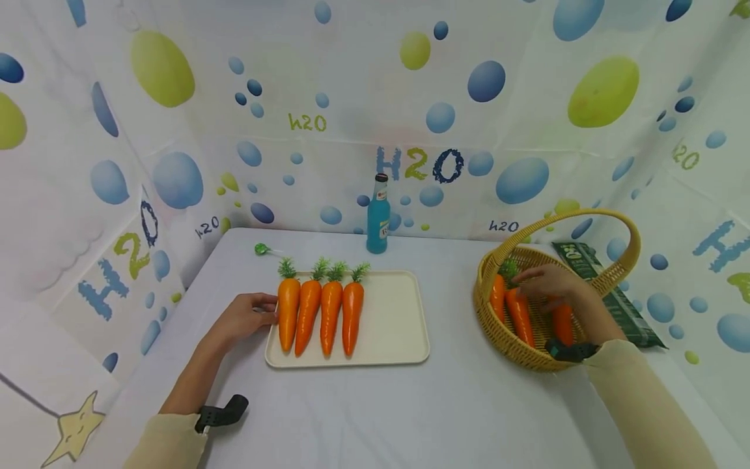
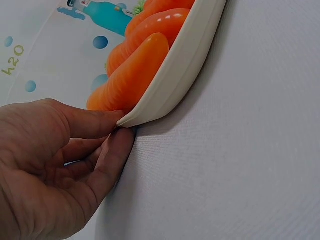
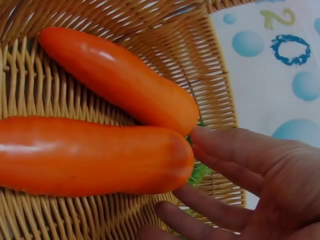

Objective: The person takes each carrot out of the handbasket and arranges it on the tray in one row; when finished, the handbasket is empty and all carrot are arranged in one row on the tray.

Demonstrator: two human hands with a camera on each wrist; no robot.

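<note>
My left hand [image 1: 249, 317] pinches the left rim of a cream tray [image 1: 387, 355] between thumb and fingers; in the left wrist view the thumb lies on top of the rim. Several orange toy carrots [image 1: 288, 316] with green leafy tops lie side by side on the tray's left half, tips toward me. My right hand [image 1: 551, 286] is inside a wicker basket [image 1: 489, 326], its fingers spread around the leafy end of a carrot [image 3: 95, 155]. The thumb tip is right at that carrot's thick end, close to a second carrot [image 3: 120, 82]. Another carrot [image 1: 562, 324] lies partly beneath the right hand.
A bottle of blue liquid [image 1: 378, 221] stands behind the tray by the back curtain. A small green lollipop-like thing [image 1: 262, 249] lies at the back left. A dark green packet [image 1: 621, 306] lies right of the basket, whose handle [image 1: 629, 247] arches above it.
</note>
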